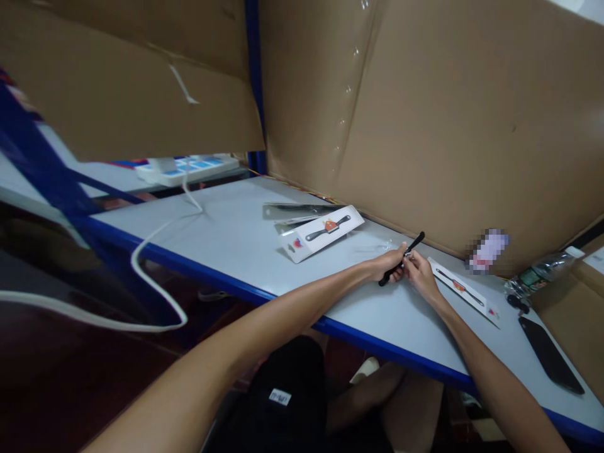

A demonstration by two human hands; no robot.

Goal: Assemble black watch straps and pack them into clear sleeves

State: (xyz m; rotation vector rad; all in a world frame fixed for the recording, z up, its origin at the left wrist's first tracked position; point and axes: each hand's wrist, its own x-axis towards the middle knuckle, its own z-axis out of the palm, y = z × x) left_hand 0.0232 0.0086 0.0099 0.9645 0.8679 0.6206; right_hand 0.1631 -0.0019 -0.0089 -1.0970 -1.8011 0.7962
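My left hand [391, 264] is closed around a slim black-handled tool [416, 243], which slants up to the right above the table. Against the middle of that tool, the fingers of my right hand [418, 270] are pinched together; what they grip there is mostly hidden. Just right of this hand lies a white printed card [460, 288] picturing a black-handled tool with a red-orange middle. To the left, a similar packaging card [325, 234] rests partly over several flat packages [287, 212]. Some clear plastic [372, 246] lies behind my left hand.
A plastic bottle [538, 274] lies at the right, near a black phone [550, 353]. Cardboard walls [448, 126] stand behind the table [226, 233]. At left, a white cable [146, 242] drops over the blue edge from a power strip [198, 168].
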